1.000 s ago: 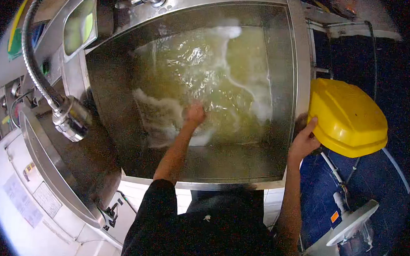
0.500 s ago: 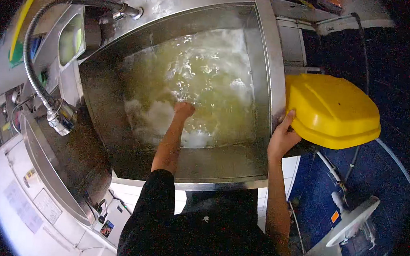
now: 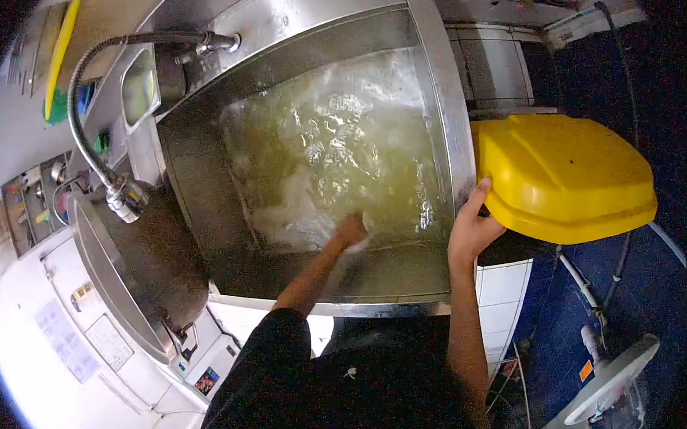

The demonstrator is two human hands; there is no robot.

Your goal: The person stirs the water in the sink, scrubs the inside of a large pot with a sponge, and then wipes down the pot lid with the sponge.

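Observation:
My left hand point(image 3: 349, 231) is low over the murky, foamy water point(image 3: 328, 147) in a steel sink point(image 3: 453, 127), near its front wall. Its fingers are curled and blurred, and a pale patch shows just below them; what they hold, if anything, I cannot make out. At the sink's right edge, my right hand point(image 3: 472, 234) grips the left end of a domed yellow plastic lid point(image 3: 574, 177). The thumb presses on the lid's near side, while the other fingers are hidden beneath it.
A flexible hose tap point(image 3: 126, 200) hangs at the left, above a large round metal pot point(image 3: 83, 222). A small steel container point(image 3: 139, 90) stands by the sink's back left corner. At the lower right is a white round object point(image 3: 612, 380) against blue tiles.
My left hand has moved right and nearer to the sink's front wall. My right hand stays on the yellow lid. The whole view has turned slightly.

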